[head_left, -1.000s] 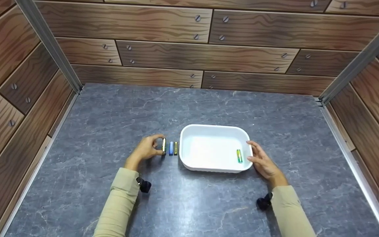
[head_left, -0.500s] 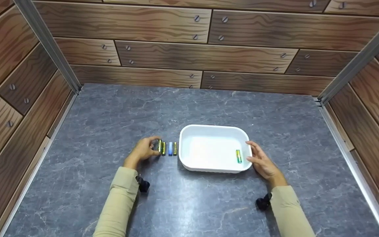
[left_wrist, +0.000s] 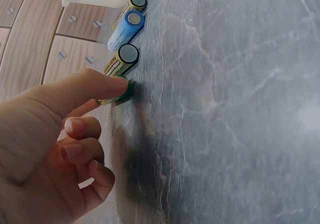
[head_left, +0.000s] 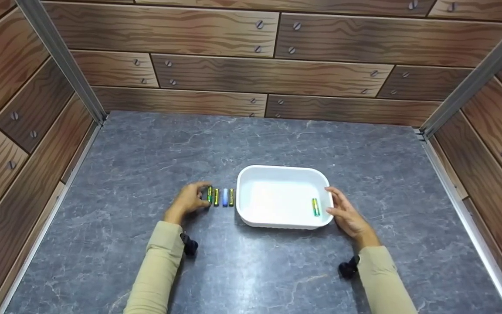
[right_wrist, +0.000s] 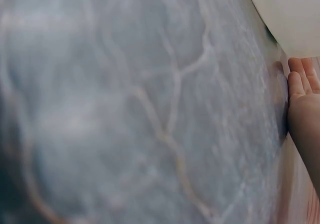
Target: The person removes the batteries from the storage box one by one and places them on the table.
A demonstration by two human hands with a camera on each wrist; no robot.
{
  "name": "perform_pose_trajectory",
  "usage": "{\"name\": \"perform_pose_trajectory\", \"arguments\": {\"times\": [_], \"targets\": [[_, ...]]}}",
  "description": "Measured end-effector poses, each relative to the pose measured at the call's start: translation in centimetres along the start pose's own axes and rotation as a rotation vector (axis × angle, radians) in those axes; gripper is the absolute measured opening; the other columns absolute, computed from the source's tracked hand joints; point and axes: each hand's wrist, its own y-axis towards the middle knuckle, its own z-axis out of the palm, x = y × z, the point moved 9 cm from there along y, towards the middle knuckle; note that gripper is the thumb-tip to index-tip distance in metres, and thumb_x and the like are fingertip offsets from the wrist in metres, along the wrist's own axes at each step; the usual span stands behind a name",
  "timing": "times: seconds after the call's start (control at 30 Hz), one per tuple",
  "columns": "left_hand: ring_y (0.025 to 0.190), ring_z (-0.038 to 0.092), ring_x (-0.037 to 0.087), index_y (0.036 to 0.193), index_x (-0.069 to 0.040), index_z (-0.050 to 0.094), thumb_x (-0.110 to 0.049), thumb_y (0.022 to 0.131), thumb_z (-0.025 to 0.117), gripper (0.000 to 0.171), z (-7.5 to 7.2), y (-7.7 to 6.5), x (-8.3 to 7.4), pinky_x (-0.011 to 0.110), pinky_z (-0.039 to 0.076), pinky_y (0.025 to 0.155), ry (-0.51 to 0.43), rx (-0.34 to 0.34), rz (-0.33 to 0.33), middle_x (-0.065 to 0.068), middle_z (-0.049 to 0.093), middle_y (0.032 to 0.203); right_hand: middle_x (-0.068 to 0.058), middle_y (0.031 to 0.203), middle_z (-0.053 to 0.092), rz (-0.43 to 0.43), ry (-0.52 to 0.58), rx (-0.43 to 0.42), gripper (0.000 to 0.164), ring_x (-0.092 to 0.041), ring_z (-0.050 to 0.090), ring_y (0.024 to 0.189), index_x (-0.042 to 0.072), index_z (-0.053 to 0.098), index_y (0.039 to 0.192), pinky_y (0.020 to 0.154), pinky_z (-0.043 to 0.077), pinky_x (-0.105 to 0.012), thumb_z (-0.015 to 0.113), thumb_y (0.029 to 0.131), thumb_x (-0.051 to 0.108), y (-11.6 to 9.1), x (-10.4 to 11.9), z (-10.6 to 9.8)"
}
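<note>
My left hand (head_left: 188, 198) pinches a green battery (head_left: 209, 195) between thumb and index finger at the left end of a short row. Beside it stand a gold-and-black battery (left_wrist: 120, 60), a blue battery (left_wrist: 126, 30) and another gold-and-black battery (head_left: 232, 197), the last close to the white basin (head_left: 283, 225). In the left wrist view, the thumb covers much of the green battery and the other fingers are curled. My right hand (head_left: 350, 216) holds the basin's right rim, index finger and thumb over it; several fingers show by the outer wall in the right wrist view.
One green-and-gold battery (head_left: 316, 207) lies inside the basin near its right wall. The grey marbled tabletop (head_left: 251, 139) is bordered by wood-patterned panels (head_left: 216, 74) at the back and both sides, with metal posts at the corners.
My left hand has moved a little left with the green battery, bringing it to the row's left end. The gold-and-black battery beside it now shows. My right hand stays on the rim.
</note>
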Motion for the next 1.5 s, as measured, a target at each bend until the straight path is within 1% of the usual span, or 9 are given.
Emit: {"name": "perform_pose_trajectory", "arguments": {"times": [0.2, 0.3, 0.37, 0.53, 0.73, 0.97, 1.1, 1.2, 1.5], "targets": [[0.064, 0.039, 0.011, 0.130, -0.006, 0.059, -0.002, 0.071, 0.075, 0.062, 0.0, 0.0, 0.0, 0.022, 0.032, 0.059, 0.008, -0.006, -0.008, -0.004, 0.041, 0.067, 0.007, 0.133, 0.048, -0.010, 0.002, 0.021, 0.055, -0.004, 0.050, 0.118, 0.030, 0.047, 0.127, 0.096, 0.045, -0.019, 0.051, 0.088, -0.009, 0.0, 0.0, 0.1], [0.065, 0.039, 0.012, 0.133, -0.007, 0.057, -0.003, 0.072, 0.076, 0.064, 0.0, -0.1, -0.1, 0.023, 0.032, 0.061, 0.018, 0.004, -0.030, -0.003, 0.041, 0.069, 0.008, 0.134, 0.048, -0.005, 0.001, 0.016, 0.055, -0.003, 0.050, 0.119, 0.029, 0.047, 0.128, 0.097, 0.044, -0.018, 0.052, 0.088, -0.009, -0.1, 0.0, 0.1], [0.064, 0.038, 0.012, 0.134, -0.008, 0.056, -0.004, 0.073, 0.076, 0.065, -0.1, -0.1, -0.2, 0.023, 0.032, 0.061, 0.024, 0.010, -0.040, -0.004, 0.041, 0.068, 0.008, 0.134, 0.048, 0.009, -0.001, -0.005, 0.055, -0.002, 0.049, 0.120, 0.028, 0.047, 0.128, 0.098, 0.043, -0.017, 0.053, 0.087, -0.009, -0.1, 0.0, 0.0], [0.062, 0.037, 0.012, 0.133, -0.007, 0.056, -0.006, 0.075, 0.076, 0.062, -0.5, -0.1, -1.0, 0.024, 0.031, 0.061, 0.029, -0.001, -0.025, -0.004, 0.039, 0.065, 0.010, 0.134, 0.049, 0.040, -0.005, -0.045, 0.056, 0.000, 0.049, 0.120, 0.027, 0.047, 0.128, 0.098, 0.042, -0.016, 0.055, 0.086, -0.008, -0.2, -0.1, -0.2], [0.056, 0.033, 0.011, 0.131, -0.008, 0.059, -0.010, 0.081, 0.073, 0.051, -1.0, -0.4, -2.2, 0.024, 0.029, 0.056, 0.024, -0.030, -0.005, -0.004, 0.038, 0.062, 0.010, 0.134, 0.048, 0.017, 0.004, -0.003, 0.055, 0.000, 0.050, 0.119, 0.030, 0.047, 0.127, 0.098, 0.043, -0.016, 0.054, 0.087, -0.008, -0.1, 0.0, 0.0], [0.049, 0.029, 0.008, 0.126, -0.008, 0.063, -0.014, 0.086, 0.068, 0.041, -1.3, -0.8, -4.4, 0.023, 0.027, 0.050, 0.032, -0.070, 0.045, -0.006, 0.035, 0.055, 0.010, 0.133, 0.049, -0.007, 0.008, 0.021, 0.055, -0.001, 0.051, 0.118, 0.030, 0.048, 0.126, 0.097, 0.044, -0.017, 0.054, 0.087, -0.008, 0.0, 0.1, 0.1], [0.049, 0.029, 0.008, 0.124, -0.009, 0.065, -0.014, 0.086, 0.067, 0.038, -1.3, -1.1, -5.9, 0.023, 0.026, 0.050, 0.050, -0.095, 0.074, -0.007, 0.035, 0.055, 0.010, 0.132, 0.050, -0.007, 0.009, 0.021, 0.055, -0.001, 0.051, 0.117, 0.031, 0.048, 0.126, 0.096, 0.045, -0.018, 0.053, 0.087, -0.009, 0.0, 0.1, 0.0], [0.050, 0.030, 0.008, 0.123, -0.008, 0.065, -0.014, 0.086, 0.067, 0.038, -1.0, -1.1, -6.9, 0.023, 0.026, 0.050, 0.043, -0.095, 0.090, -0.007, 0.036, 0.057, 0.010, 0.131, 0.050, -0.008, 0.010, 0.020, 0.055, -0.002, 0.052, 0.116, 0.031, 0.048, 0.126, 0.096, 0.045, -0.018, 0.053, 0.087, -0.009, 0.0, 0.1, 0.0], [0.050, 0.031, 0.008, 0.118, -0.009, 0.068, -0.014, 0.086, 0.068, 0.032, 0.6, -1.3, -10.2, 0.021, 0.025, 0.049, 0.013, -0.091, 0.193, -0.007, 0.037, 0.059, 0.012, 0.134, 0.048, 0.014, -0.014, 0.001, 0.056, -0.001, 0.051, 0.118, 0.031, 0.047, 0.126, 0.096, 0.045, -0.017, 0.053, 0.087, -0.009, -0.1, 0.1, 0.0]]}}
